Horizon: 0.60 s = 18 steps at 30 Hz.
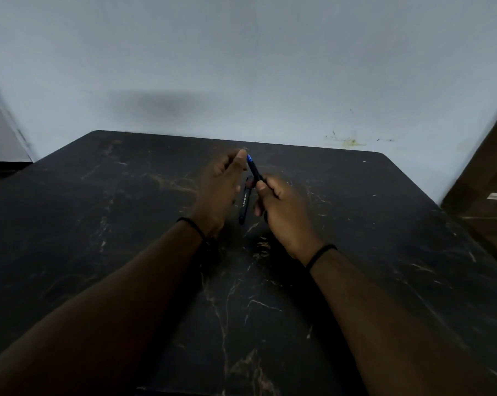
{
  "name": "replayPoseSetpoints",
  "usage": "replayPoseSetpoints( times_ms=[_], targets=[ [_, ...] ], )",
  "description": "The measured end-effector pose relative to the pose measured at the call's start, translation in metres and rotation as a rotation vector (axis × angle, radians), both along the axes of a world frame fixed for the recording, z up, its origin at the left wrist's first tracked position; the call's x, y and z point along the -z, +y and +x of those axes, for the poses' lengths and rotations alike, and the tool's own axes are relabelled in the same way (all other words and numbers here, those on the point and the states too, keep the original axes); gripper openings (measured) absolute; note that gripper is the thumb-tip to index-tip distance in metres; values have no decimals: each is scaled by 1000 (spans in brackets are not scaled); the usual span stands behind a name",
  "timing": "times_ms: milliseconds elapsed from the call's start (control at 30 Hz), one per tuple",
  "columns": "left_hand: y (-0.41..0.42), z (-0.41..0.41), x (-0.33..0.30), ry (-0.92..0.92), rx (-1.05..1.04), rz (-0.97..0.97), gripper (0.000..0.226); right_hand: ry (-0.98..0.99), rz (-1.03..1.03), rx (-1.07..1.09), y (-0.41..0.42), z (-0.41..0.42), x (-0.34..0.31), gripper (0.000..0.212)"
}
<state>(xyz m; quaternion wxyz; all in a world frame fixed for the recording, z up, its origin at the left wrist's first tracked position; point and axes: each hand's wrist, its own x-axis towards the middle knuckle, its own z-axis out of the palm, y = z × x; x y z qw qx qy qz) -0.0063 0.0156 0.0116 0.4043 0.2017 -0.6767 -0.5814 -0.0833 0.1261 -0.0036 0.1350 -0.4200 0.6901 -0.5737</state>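
The pen (pixel 254 170), black with a blue tip, slants toward 11 o'clock above the counter (pixel 127 224), its lower end pinched in the curled fingers of the right hand (pixel 281 207). At its 9 o'clock the left hand (pixel 221 187) hovers, fingers loosely straight and holding nothing, fingertips close to the blue tip. A second pen (pixel 245 204) lies on the counter at 6 o'clock, between the hands.

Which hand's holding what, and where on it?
The right hand grips the black pen by its lower end, blue end up. The left hand holds nothing. A second pen lies on the table.
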Motion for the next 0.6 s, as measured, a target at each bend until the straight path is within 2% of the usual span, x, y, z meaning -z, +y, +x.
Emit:
replayPoseSetpoints(
  times_ms=[67,133,267,333,433,600],
  targets=[
    [-3,2,-1,26,157,102,29,-120,-14,-76,2,-1,-1,29],
    [-8,5,-1,69,287,125,30,-261,1,-161,3,-1,-3,33],
    [-15,10,0,88,456,175,33,-556,30,-356,5,-2,-6,36],
    [-15,12,0,94,515,194,33,-634,24,-419,5,-2,-7,36],
    [-13,12,-2,130,501,206,26,-638,5,-432,5,-1,-7,34],
    [-10,8,-1,157,387,193,18,-525,-27,-321,3,3,-5,27]
  ],
)
